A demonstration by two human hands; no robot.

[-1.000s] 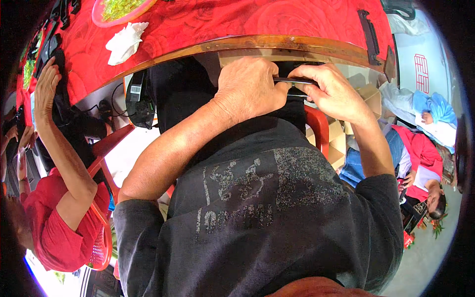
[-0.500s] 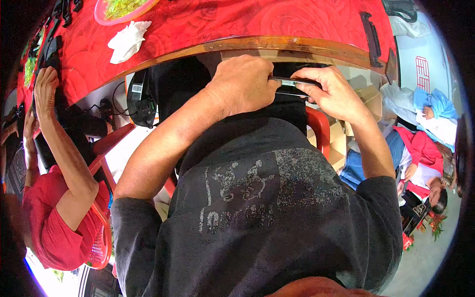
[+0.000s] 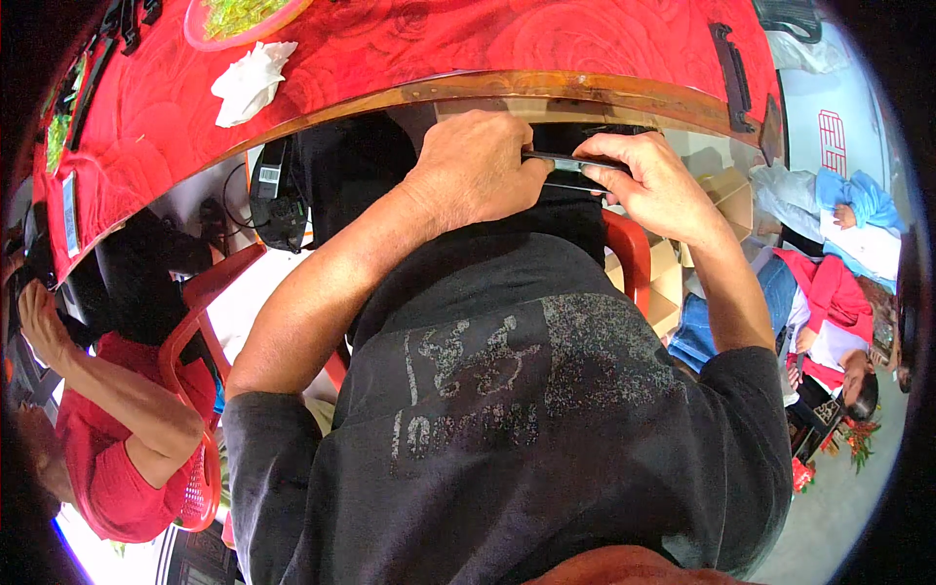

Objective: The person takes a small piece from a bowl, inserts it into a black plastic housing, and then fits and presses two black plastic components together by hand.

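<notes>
Just below the near edge of the red-covered table (image 3: 409, 49), both my hands hold a slim black strip (image 3: 563, 158). It spans the gap between them and shows a pale, shiny patch in its middle. My left hand (image 3: 481, 168) is closed on one end, back of the hand up, hiding that end. On the other end my right hand (image 3: 645, 177) pinches with thumb and fingers. The strip's exact kind cannot be made out.
A pink bowl (image 3: 200, 37) of yellow-green pieces and a crumpled white tissue (image 3: 253, 83) lie on the table. A black notched bar (image 3: 733, 78) rests at its right end. A person in red (image 3: 127, 439) sits at left; another person (image 3: 829, 302) is at right.
My hands stay nearly in place; the strip between them has turned slightly. At left, the co-worker's raised hand has drawn down and away from the table edge.
</notes>
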